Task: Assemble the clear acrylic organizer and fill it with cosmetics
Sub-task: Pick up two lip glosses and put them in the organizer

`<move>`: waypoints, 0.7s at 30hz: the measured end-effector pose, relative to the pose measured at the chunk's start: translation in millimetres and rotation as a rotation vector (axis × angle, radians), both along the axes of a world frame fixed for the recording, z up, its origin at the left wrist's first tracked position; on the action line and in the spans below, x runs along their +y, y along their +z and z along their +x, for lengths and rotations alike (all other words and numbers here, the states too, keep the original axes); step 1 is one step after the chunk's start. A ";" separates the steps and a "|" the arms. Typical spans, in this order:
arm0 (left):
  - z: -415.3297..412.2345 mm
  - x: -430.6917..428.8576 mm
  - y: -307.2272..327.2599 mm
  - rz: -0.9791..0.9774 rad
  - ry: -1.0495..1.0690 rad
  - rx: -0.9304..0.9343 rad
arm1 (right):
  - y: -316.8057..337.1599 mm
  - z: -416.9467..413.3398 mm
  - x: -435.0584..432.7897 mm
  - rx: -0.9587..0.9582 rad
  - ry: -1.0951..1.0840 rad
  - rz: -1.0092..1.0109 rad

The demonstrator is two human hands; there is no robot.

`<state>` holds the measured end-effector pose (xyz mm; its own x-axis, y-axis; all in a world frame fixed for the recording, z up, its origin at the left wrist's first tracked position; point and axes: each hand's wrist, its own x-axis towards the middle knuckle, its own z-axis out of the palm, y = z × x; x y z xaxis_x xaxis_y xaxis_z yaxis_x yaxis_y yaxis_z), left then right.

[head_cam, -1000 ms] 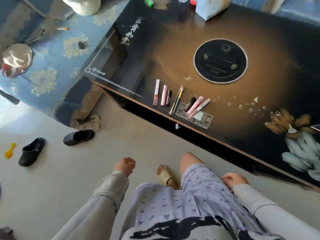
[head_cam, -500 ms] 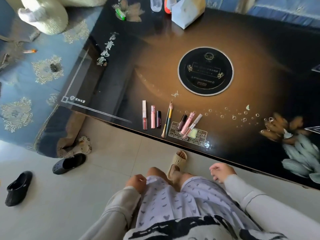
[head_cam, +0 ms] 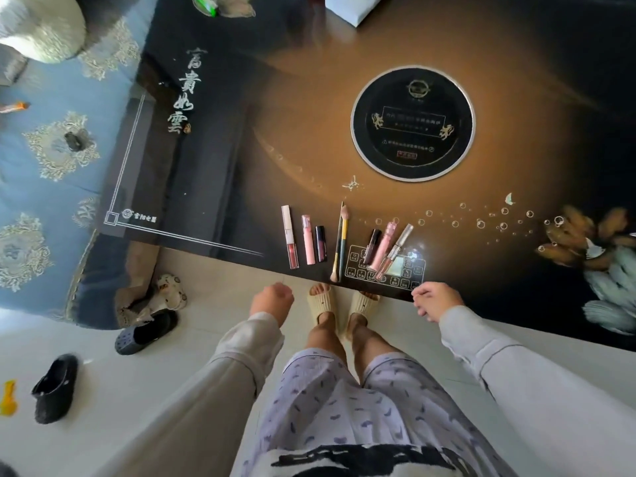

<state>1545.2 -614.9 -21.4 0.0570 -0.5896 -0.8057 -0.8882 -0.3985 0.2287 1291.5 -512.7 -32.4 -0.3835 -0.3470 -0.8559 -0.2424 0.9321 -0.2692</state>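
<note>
Glossy dark table (head_cam: 241, 139), near edge: cosmetics (head_cam: 311, 239) in a row, light, slick, rigid tubes and brushes; pinch each mid-barrel. No organizer in view; your left hand (head_cam: 272, 301) is loosely fisted, your right hand (head_cam: 435, 299) half-curled, both empty.

Both arms reach forward in pale long sleeves. The left hand (head_cam: 272, 302) is curled into a loose empty fist. The right hand (head_cam: 436, 300) hangs empty, fingers loosely bent.
</note>
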 end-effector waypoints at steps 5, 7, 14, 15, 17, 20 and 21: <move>-21.3 -50.0 -13.4 -0.140 -0.004 -0.014 | -11.8 2.4 -44.6 0.116 -0.089 -0.048; -29.9 -62.6 -20.0 -0.137 0.019 -0.005 | -18.7 2.2 -59.7 0.148 -0.111 -0.051; -52.0 -89.7 -43.6 -0.217 -0.123 -0.129 | -43.0 6.4 -81.0 0.232 -0.184 -0.011; -52.8 -91.5 -46.2 -0.233 -0.150 -0.141 | -45.2 7.0 -82.3 0.251 -0.166 0.002; -52.7 -93.5 -50.1 -0.256 -0.168 -0.166 | -47.0 7.1 -84.9 0.285 -0.131 0.028; -50.8 -92.8 -55.5 -0.266 -0.178 -0.184 | -46.3 5.5 -87.3 0.301 -0.091 0.064; -49.7 -91.9 -56.6 -0.257 -0.186 -0.185 | -45.4 4.9 -87.5 0.300 -0.080 0.074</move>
<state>1495.5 -706.9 -78.1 0.0610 -0.7855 -0.6158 -0.9758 -0.1766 0.1287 1296.3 -600.2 -77.7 -0.6462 -0.2462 -0.7223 -0.2256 0.9659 -0.1273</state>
